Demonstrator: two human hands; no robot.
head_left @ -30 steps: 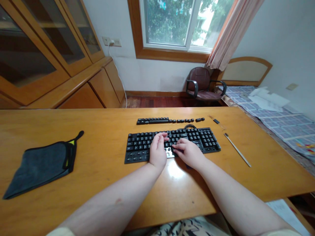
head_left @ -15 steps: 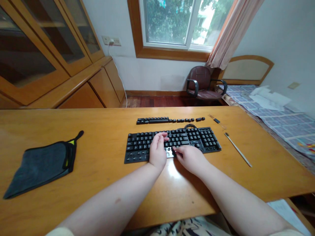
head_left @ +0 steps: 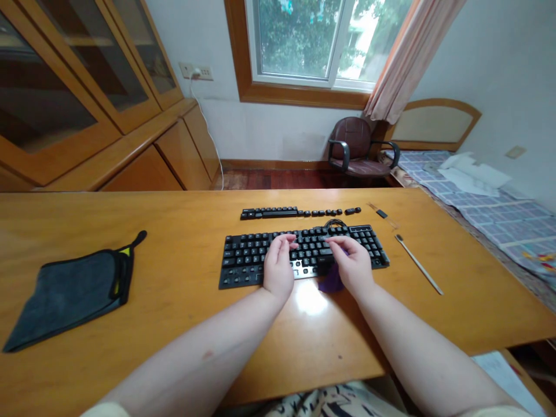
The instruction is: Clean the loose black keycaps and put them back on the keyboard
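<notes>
on the desk (head_left: 186,260), a keyboard (head_left: 247,255) with bare posts along its front

the cabinet (head_left: 104,119) stands along the left side, the window (head_left: 295,40) faces the desk, and the bed (head_left: 490,214) lies off to the right. the chair (head_left: 358,145) sits below the curtain (head_left: 412,63).

the keyboard lies flat near the middle of the desk, beneath both hands. its front-left posts are uncovered, and a bright strip shows between the hands. the grey cloth (head_left: 78,289) is well apart, to the left.

the left hand (head_left: 279,266) rests on the keyboard, fingers loosely bent and parted, with nothing seen in them. the right hand (head_left: 353,260) is above the keyboard's front part, thumb and forefinger tips almost meeting.

the brush (head_left: 419,265) lies right of the keyboard. loose keys (head_left: 280,214) form a row just behind it. a purple piece (head_left: 332,281) shows below the right hand, at the keyboard's front edge; i cannot tell whether the fingers grip it. the wire tool (head_left: 381,214), smallest, lies past the row's right end.
</notes>
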